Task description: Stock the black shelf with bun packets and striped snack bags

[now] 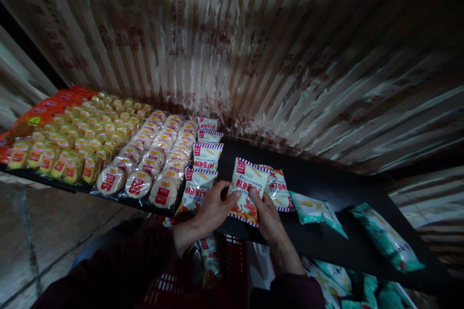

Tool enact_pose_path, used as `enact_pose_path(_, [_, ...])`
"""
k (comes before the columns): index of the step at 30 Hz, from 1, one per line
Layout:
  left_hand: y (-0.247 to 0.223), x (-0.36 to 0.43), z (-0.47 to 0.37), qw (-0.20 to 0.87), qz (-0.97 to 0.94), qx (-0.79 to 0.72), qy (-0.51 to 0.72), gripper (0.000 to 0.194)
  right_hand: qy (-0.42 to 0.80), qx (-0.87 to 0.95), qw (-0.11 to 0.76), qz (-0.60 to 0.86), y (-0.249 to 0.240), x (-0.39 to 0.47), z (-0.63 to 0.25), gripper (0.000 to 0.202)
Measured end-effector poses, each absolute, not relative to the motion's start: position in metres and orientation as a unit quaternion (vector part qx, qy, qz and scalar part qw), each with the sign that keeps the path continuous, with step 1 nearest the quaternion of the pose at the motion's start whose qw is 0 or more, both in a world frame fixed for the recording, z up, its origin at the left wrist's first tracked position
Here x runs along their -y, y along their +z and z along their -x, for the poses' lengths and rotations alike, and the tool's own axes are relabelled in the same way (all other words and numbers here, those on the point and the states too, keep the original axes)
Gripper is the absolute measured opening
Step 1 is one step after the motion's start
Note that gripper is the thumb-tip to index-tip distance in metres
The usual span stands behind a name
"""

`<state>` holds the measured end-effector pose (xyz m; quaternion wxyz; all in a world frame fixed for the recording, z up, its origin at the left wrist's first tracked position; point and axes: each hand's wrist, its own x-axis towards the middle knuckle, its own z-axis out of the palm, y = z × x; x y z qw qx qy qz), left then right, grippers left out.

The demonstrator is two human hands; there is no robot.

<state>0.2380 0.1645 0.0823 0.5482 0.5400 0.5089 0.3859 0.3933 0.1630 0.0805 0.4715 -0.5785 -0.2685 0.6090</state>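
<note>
My left hand (214, 206) and my right hand (266, 212) hold a white and red snack bag (249, 178) upright between them, above the black shelf (232, 150). The thumbs lie on its front. Behind it, to the right, another bag of the same kind (278, 188) is partly covered by the held bag and my right hand. Just left of my hands, a column of matching bags (203, 181) runs from the shelf's front edge toward the back.
Round wrapped crackers (137, 183), yellow packs (65, 164) and orange packs (47, 108) fill the shelf's left. Green bags (319, 210) lie on the right. Below are a red basket (232, 256) holding bags and more green bags (335, 277). Striped sheeting hangs behind.
</note>
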Motion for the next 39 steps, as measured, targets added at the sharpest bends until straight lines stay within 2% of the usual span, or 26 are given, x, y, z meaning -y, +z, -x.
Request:
enact_pose_path(5, [0.079,-0.165,-0.238,0.544,-0.545,-0.518,0.373,0.031,0.597,0.247,0.489,0.586,0.079,-0.163,-0.394,0.059])
enact_pose_path(12, [0.068,-0.168,-0.241,0.548,-0.516,-0.495,0.435,0.037,0.614,0.269,0.498,0.55,0.089,-0.164,-0.392,0.059])
enact_pose_path(17, [0.067,-0.171,-0.239,0.522,-0.514,-0.49,0.472,0.026,0.614,0.293,0.507,0.53,0.086,-0.164,-0.393,0.057])
enact_pose_path(20, [0.069,-0.173,-0.237,0.497,-0.528,-0.493,0.481,0.022,0.58,0.315,0.535,0.527,0.078,-0.165,-0.391,0.063])
enact_pose_path(24, [0.076,-0.172,-0.236,0.476,-0.558,-0.501,0.46,0.03,0.528,0.359,0.548,0.541,0.07,-0.164,-0.389,0.073])
enact_pose_path(29, [0.079,-0.164,-0.236,0.451,-0.632,-0.478,0.41,0.053,0.46,0.364,0.559,0.586,0.068,-0.165,-0.389,0.089])
enact_pose_path(32, [0.079,-0.161,-0.235,0.466,-0.65,-0.476,0.367,0.065,0.445,0.355,0.572,0.591,0.067,-0.166,-0.389,0.087])
enact_pose_path(35, [0.079,-0.159,-0.237,0.471,-0.66,-0.465,0.355,0.065,0.436,0.36,0.587,0.579,0.064,-0.168,-0.388,0.082])
enact_pose_path(39, [0.079,-0.156,-0.245,0.467,-0.655,-0.479,0.351,0.063,0.401,0.395,0.563,0.605,0.058,-0.172,-0.387,0.074])
